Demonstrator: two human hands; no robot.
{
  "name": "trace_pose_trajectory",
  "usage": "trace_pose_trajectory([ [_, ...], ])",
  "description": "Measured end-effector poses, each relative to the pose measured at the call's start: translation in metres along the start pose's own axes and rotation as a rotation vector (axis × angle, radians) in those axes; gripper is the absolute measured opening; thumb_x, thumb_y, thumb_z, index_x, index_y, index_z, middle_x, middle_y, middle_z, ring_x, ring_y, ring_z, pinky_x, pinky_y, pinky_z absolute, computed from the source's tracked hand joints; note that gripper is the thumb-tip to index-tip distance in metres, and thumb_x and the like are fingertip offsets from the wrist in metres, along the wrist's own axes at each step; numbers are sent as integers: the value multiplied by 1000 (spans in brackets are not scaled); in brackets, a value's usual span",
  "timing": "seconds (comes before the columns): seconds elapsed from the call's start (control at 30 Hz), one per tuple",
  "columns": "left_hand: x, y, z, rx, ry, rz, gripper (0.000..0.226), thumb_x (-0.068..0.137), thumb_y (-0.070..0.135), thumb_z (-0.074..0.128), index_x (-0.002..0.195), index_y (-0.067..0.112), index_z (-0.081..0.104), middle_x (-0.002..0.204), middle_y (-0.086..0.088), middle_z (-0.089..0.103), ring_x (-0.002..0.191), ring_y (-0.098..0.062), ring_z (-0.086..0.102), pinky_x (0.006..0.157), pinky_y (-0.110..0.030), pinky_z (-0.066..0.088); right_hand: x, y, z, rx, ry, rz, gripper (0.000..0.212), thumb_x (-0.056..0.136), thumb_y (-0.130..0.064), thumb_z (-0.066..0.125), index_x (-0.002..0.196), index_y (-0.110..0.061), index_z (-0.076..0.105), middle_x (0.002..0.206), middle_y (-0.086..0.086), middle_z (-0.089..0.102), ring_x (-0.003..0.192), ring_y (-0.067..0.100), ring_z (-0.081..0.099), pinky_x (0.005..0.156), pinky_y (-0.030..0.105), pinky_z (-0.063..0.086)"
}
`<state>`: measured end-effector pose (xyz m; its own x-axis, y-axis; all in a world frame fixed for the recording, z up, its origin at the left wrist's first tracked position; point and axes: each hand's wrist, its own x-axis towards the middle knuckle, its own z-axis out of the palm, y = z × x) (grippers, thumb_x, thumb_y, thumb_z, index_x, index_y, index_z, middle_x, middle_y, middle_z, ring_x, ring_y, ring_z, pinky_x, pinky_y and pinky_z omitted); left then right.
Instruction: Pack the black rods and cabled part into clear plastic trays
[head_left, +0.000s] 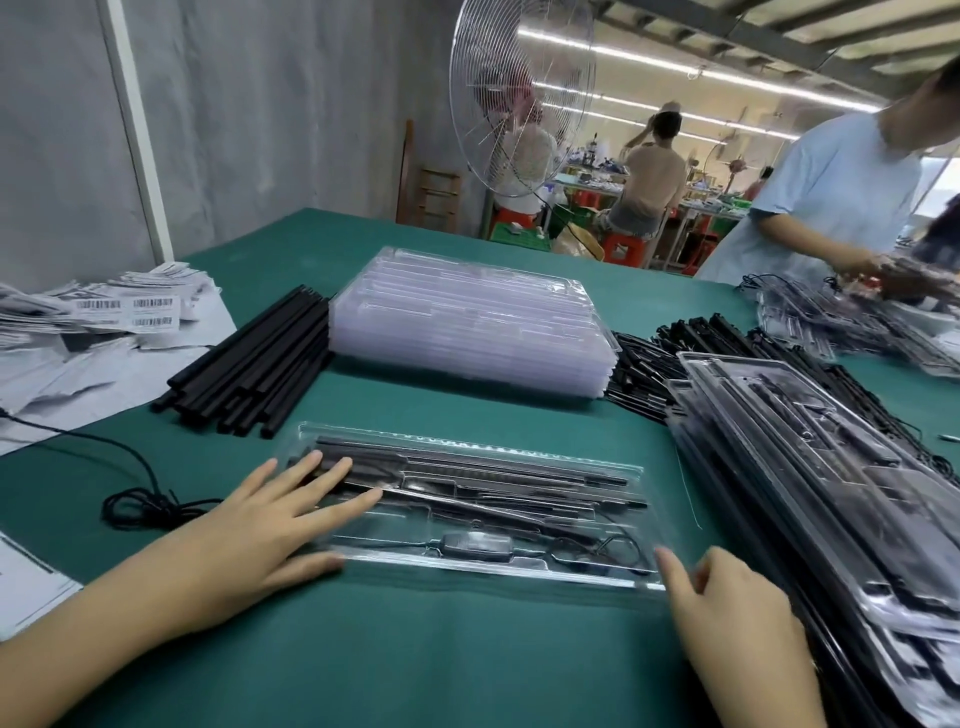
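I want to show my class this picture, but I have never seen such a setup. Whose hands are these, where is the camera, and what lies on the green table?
No machine: a person wears a camera on the head, looking down at their own hands. The left hand lies flat on a clear tray holding black rods and a cabled part. The right hand touches that tray's near right corner. Nothing is plainly gripped. Behind lie loose rods, a stack of empty trays, filled trays at right and barcode labels at left.
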<state>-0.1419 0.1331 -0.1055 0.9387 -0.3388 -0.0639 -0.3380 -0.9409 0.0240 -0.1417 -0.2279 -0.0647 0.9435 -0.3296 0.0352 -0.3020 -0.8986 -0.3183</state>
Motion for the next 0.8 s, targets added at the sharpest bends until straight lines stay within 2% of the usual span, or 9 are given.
trace_pose_trajectory([
  [0.07, 0, 1, 0, 27, -19, -12, 76, 56, 84, -28, 130, 62, -28, 145, 22, -34, 130, -11, -42, 108, -25, -25, -14, -6, -5, 172, -146, -15, 51, 91, -52, 46, 58, -13, 48, 69, 10, 64, 65, 25, 64, 56, 26, 41],
  [0.13, -3, 4, -2, 30, -4, -37, 73, 61, 80, -26, 132, 60, -26, 147, 20, -31, 133, -13, -39, 111, -26, -21, -27, -18, -6, 511, -495, -26, 54, 92, -49, 50, 57, -8, 60, 56, 12, 66, 42, 21, 61, 41, 20, 40],
  [0.2, -5, 10, -12, 105, 26, 12, 66, 80, 71, -16, 142, 55, 1, 158, 7, 4, 146, -24, -1, 118, -36, 8, -38, -37, 4, 853, -858, 36, 45, 91, -45, 53, 89, -2, 63, 68, 20, 70, 49, 24, 65, 38, 21, 42],
  [0.27, -2, 18, -22, 136, 78, -36, 65, 92, 61, -8, 143, 38, 26, 146, -1, 43, 132, -28, 43, 102, -40, 41, -43, -56, 20, 1213, -987, 142, 46, 86, -40, 56, 107, 0, 52, 86, 25, 71, 72, 29, 72, 46, 29, 52],
  [0.37, 4, 20, -14, 156, 96, -66, 81, 61, 73, -39, 137, 50, -22, 152, 14, -10, 146, -19, 1, 117, -41, 12, -38, -82, 42, 1626, -805, 301, 41, 77, -30, 64, 104, 0, 54, 100, 26, 68, 91, 29, 70, 66, 36, 59],
  [0.4, 4, 23, -14, 146, 104, -68, 80, 61, 71, -40, 136, 50, -24, 151, 14, -11, 147, -20, 3, 116, -45, 14, -34, -90, 45, 1705, -740, 335, 36, 80, -27, 64, 103, -1, 56, 102, 24, 68, 94, 28, 68, 71, 36, 57],
  [0.47, 5, 34, -22, 181, 102, -94, 74, 87, 61, -21, 148, 39, 15, 148, -2, 39, 130, -29, 47, 95, -52, 46, -24, -103, 49, 1791, -636, 403, 24, 86, -20, 63, 102, -2, 58, 95, 17, 69, 90, 27, 66, 78, 36, 52],
  [0.53, 5, 41, -16, 151, 198, -112, 65, 100, 48, -3, 139, 25, 42, 119, -10, 67, 102, -33, 67, 69, -51, 58, -15, -111, 49, 1811, -558, 488, 17, 89, -10, 61, 102, 0, 56, 82, 14, 66, 78, 26, 64, 75, 38, 50],
  [0.8, 4, 46, -7, 157, 327, -120, 56, 100, 50, 1, 134, 26, 39, 119, -10, 67, 104, -33, 66, 68, -53, 57, 1, -132, 43, 1837, -547, 694, 9, 84, 5, 56, 85, -3, 53, 74, 13, 56, 56, 21, 57, 38, 24, 51],
])
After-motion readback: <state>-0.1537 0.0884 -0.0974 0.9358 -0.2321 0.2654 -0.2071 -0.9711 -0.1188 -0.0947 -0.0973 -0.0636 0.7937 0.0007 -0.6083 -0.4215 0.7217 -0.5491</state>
